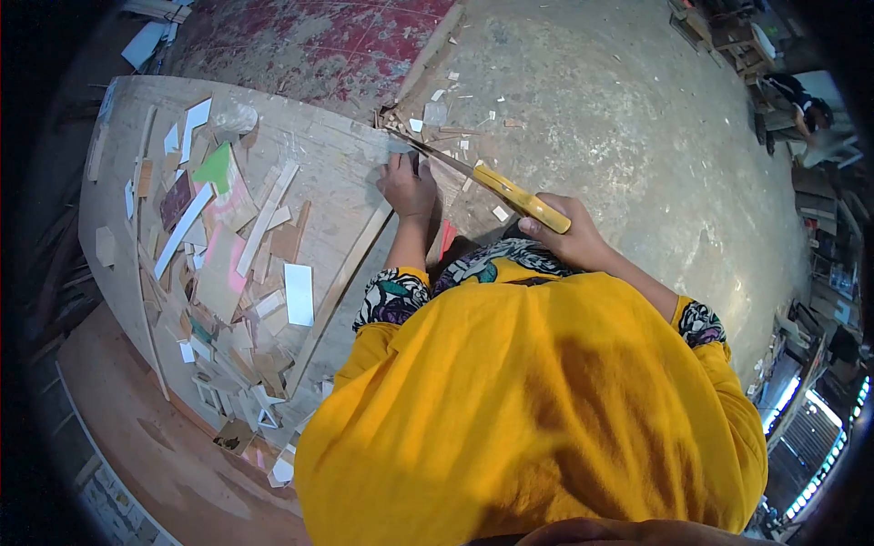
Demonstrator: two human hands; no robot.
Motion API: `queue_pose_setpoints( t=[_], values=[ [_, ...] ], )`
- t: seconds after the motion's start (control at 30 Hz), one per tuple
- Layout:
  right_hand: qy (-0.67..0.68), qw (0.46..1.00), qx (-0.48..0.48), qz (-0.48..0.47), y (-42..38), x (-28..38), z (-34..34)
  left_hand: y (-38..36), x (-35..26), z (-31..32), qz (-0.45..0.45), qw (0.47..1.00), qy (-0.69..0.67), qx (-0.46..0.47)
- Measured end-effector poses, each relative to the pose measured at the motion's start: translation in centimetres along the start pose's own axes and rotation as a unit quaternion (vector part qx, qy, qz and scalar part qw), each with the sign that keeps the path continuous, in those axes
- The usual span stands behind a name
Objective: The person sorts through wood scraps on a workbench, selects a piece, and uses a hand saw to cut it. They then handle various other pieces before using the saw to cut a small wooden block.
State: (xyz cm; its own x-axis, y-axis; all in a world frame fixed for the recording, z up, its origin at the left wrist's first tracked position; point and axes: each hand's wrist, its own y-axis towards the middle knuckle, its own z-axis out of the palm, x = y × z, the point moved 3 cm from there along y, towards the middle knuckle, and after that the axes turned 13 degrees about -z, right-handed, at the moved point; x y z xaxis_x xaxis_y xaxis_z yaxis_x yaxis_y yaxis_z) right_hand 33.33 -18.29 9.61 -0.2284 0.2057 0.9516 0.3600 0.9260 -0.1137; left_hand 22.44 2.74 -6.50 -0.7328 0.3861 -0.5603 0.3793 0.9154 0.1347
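Observation:
A hand saw with a yellow handle (pixel 522 197) is held in my right hand (pixel 563 235), its fingers closed round the grip's rear end. The narrow blade (pixel 437 155) points up and left to the corner of the wooden work table (pixel 337 136). Beside the blade, my left hand (pixel 408 188) rests at the table's edge with its fingers bent and pressed together on a small dark piece, too hidden to make out. A long wooden strip (pixel 341 291) lies along the table just left of my left forearm.
Wood offcuts, white pieces (pixel 299 294) and a green piece (pixel 214 169) are strewn over the table's left part. A clear cup (pixel 238 118) stands near its far side. Chips lie on the concrete floor (pixel 583 100). Another person (pixel 806 107) is at the far right.

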Motion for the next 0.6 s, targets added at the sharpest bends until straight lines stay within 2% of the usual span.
queue_pose_setpoints(
  t=[0.13,0.23,0.33,0.47,0.6],
  values=[
    [0.007,1.000,0.005,-0.024,-0.8,-1.7,0.6,0.1,-0.7,-0.4,-0.005,0.999,0.042,-0.018],
    [0.085,0.996,-0.010,0.005,-1.5,-3.0,0.7,0.0,-0.7,-0.4,-0.009,0.999,0.044,-0.012],
    [0.098,0.995,-0.006,0.022,-2.1,-3.1,0.4,0.1,-0.6,-0.2,-0.012,0.999,0.051,-0.008],
    [0.053,0.998,0.035,0.023,-1.9,-3.1,-0.4,0.1,-0.6,-0.3,-0.017,0.997,0.080,0.001],
    [0.007,0.999,0.029,-0.027,-2.1,-3.8,-0.5,0.1,-0.3,0.0,-0.016,0.998,0.058,0.017]
  ],
)
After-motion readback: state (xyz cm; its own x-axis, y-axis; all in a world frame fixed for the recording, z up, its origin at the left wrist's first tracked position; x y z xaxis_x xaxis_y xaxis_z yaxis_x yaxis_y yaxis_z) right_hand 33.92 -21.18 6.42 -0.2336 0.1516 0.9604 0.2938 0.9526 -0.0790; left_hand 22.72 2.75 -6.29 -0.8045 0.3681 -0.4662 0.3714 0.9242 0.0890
